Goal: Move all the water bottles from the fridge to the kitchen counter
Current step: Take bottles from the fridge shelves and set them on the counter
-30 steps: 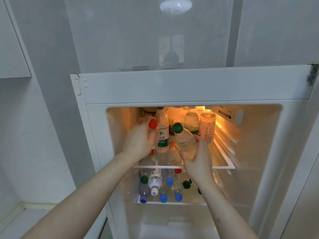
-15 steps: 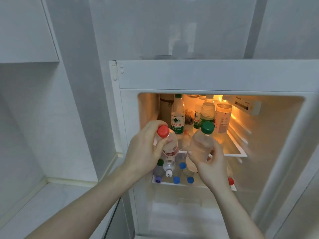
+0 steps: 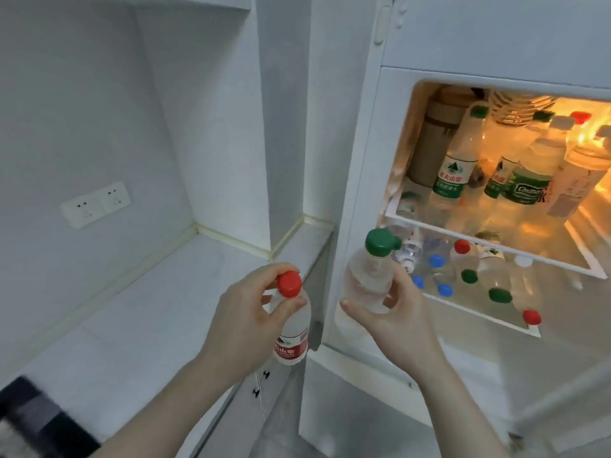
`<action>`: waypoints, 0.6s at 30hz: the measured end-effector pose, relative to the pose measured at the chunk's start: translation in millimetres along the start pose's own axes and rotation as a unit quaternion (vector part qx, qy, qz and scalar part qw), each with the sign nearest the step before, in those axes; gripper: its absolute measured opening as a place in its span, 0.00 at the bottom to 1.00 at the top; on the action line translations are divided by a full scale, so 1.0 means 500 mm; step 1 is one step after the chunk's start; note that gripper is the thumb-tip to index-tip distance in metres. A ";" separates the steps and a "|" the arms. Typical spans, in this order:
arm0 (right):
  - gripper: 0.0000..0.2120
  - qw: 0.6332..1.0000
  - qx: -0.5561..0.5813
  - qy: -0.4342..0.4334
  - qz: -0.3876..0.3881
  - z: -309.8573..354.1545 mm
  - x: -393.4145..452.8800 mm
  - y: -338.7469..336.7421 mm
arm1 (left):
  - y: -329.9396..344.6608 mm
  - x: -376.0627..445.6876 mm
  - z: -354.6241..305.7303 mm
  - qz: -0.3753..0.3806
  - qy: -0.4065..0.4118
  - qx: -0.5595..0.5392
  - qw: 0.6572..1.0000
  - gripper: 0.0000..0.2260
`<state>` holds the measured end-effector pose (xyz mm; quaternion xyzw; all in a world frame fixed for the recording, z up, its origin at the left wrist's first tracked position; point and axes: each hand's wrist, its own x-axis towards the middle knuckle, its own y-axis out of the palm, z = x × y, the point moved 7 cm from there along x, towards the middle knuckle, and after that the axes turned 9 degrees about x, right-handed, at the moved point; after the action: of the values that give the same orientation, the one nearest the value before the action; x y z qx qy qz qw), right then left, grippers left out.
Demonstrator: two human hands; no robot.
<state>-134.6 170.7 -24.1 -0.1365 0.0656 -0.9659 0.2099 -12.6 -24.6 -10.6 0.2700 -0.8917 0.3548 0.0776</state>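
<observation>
Carrying: the left hand (image 3: 246, 320) grips the red-capped bottle (image 3: 291, 320) just under its cap, thumb in front and fingers curled behind; the right hand (image 3: 393, 312) wraps the shoulder of the green-capped bottle (image 3: 370, 276), fingers closed round it
Position of the bottles: both are out in front of the fridge (image 3: 496, 61), near the end of the kitchen counter (image 3: 148, 309)
Deciding relation: the counter lies to the left of both grips and looks lower than the bottle bases; the left hand is the nearer one, its bottle hanging at the counter's front corner
Long axis: both bottles stand close to upright, caps up, the green-capped one leaning slightly, so setting down base-first should need little turning
Materials: clear thin plastic bodies with ribbed screw caps, and a red paper band low on the left bottle; the counter looks pale, smooth and hard
Shapes: slim cylinders narrowing to the neck
Left to do: many more bottles remain, upright on the upper shelf (image 3: 489, 246) and lying caps outward on the lower shelf (image 3: 463, 312)
</observation>
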 end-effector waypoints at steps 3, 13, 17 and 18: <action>0.26 0.997 0.012 0.022 0.080 -0.017 -0.005 0.091 | -0.048 -0.057 0.066 -0.039 -0.069 0.015 0.997 0.12; 0.27 0.956 0.037 0.056 0.287 -0.069 -0.011 0.308 | -0.179 -0.255 0.158 -0.201 -0.246 0.088 0.944 0.14; 0.25 0.922 0.048 0.050 0.382 -0.076 -0.058 0.394 | -0.215 -0.379 0.159 -0.275 -0.317 0.116 0.900 0.14; 0.25 0.913 0.049 0.047 0.403 -0.072 -0.074 0.412 | -0.221 -0.410 0.157 -0.287 -0.332 0.120 0.891 0.14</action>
<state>-32.8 3.0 -105.0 -0.0424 0.0776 -0.8065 0.5846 223.5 -56.7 -70.7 0.6236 -0.6997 0.3114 -0.1570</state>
